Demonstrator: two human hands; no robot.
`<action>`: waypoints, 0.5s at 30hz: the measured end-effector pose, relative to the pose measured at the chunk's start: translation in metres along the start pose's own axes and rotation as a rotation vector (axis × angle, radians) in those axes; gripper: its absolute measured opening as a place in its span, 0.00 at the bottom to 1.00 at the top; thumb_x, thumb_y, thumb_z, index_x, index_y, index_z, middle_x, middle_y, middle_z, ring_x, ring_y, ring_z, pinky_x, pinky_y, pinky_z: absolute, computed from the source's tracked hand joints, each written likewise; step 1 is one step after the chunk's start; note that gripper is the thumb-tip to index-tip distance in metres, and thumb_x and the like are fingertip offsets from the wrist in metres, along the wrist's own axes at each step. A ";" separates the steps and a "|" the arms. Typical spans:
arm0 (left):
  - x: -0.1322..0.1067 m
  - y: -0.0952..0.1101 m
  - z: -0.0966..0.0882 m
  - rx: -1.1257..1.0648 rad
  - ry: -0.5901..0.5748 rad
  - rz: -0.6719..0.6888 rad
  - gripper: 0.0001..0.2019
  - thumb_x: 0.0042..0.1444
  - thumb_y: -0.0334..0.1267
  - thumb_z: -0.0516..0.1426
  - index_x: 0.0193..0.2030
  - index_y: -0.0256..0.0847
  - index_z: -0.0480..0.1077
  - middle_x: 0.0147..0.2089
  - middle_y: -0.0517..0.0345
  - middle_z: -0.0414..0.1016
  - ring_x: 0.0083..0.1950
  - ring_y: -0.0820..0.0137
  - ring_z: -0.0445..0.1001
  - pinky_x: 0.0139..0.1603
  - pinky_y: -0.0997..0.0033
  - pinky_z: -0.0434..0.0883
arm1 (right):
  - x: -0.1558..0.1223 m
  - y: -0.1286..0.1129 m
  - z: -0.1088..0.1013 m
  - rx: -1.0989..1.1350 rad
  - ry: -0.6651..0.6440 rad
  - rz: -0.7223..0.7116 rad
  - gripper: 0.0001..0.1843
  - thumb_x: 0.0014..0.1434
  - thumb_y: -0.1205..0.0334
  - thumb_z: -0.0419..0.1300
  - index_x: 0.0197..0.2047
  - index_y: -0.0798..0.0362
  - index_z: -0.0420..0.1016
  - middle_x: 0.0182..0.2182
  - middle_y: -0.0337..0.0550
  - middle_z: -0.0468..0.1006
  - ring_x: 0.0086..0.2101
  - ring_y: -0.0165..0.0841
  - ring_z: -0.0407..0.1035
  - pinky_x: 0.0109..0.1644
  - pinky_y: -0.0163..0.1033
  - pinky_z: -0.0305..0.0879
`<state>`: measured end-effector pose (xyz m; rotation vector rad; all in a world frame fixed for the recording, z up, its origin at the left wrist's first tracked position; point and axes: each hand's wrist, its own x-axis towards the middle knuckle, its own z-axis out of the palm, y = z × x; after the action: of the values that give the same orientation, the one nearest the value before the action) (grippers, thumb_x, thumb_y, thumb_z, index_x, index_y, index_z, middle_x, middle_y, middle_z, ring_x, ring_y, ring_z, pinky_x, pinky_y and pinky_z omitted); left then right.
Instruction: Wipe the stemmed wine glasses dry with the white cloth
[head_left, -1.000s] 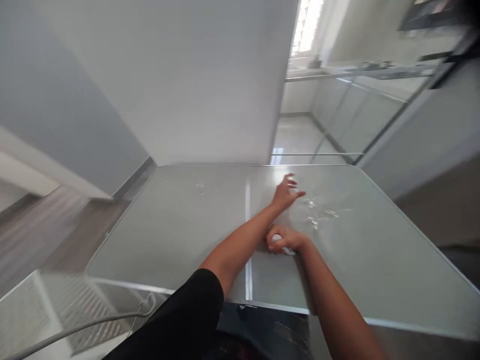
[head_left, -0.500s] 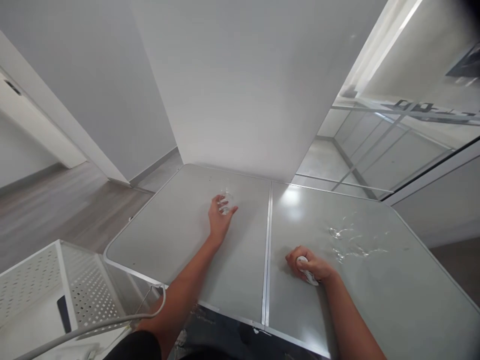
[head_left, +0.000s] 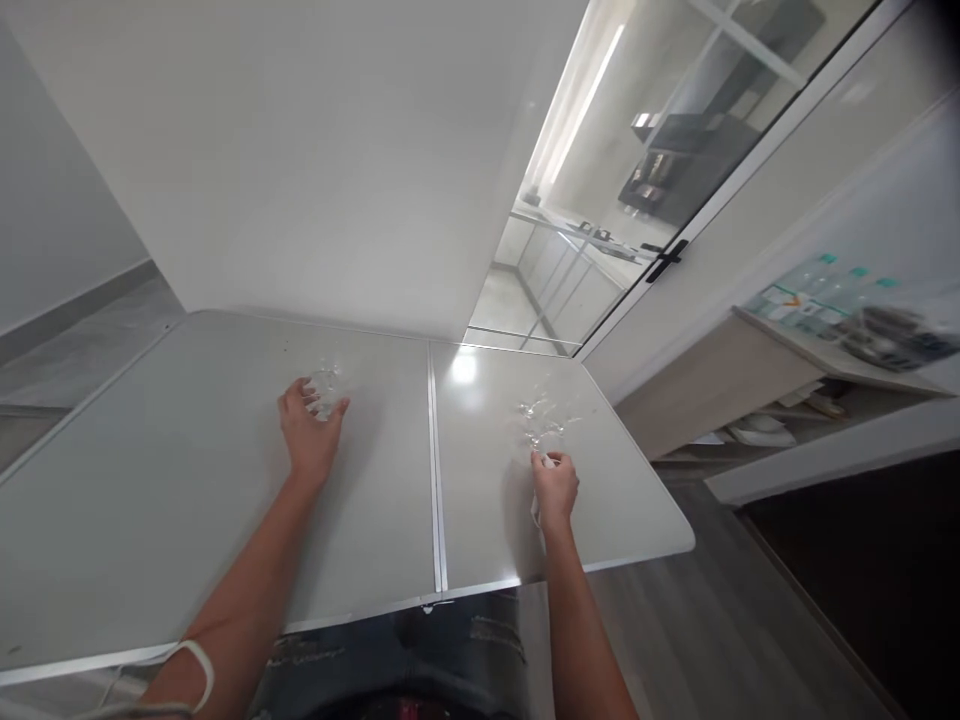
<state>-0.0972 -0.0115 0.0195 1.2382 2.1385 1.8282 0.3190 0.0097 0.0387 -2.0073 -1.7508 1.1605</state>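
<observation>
My left hand [head_left: 311,425] curls its fingers around a small clear, glass-like object [head_left: 325,392] on the left half of the grey table [head_left: 225,540]. Its exact kind is hard to make out. On the right half, my right hand [head_left: 556,488] is closed on a small white cloth-like wad [head_left: 551,460], with a thin white loop showing below the hand. Just beyond those fingers lie shiny clear pieces [head_left: 544,418], glass or plastic, their outlines blurred by reflections.
A metal strip [head_left: 434,470] divides the tabletop. A white wall panel [head_left: 322,180] stands behind it, beside a glazed door [head_left: 570,250]. To the right, a wooden shelf unit [head_left: 697,385] carries several plastic bottles [head_left: 814,295]. A white cable [head_left: 201,668] crosses my left forearm.
The view has swung to the right. My right hand has moved forward to the clear pieces with the white wad. My left hand stays around the clear object.
</observation>
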 end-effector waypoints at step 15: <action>-0.010 0.055 -0.021 -0.089 0.245 0.281 0.23 0.60 0.51 0.60 0.55 0.38 0.67 0.55 0.42 0.70 0.63 0.53 0.67 0.66 0.45 0.65 | 0.056 -0.008 -0.011 -0.171 0.732 0.131 0.28 0.63 0.52 0.51 0.57 0.61 0.78 0.52 0.67 0.79 0.51 0.54 0.73 0.53 0.49 0.65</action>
<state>-0.0729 -0.0362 0.0682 1.4221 2.0539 2.2693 0.3187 0.0667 0.0280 -2.2611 -1.3746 0.2209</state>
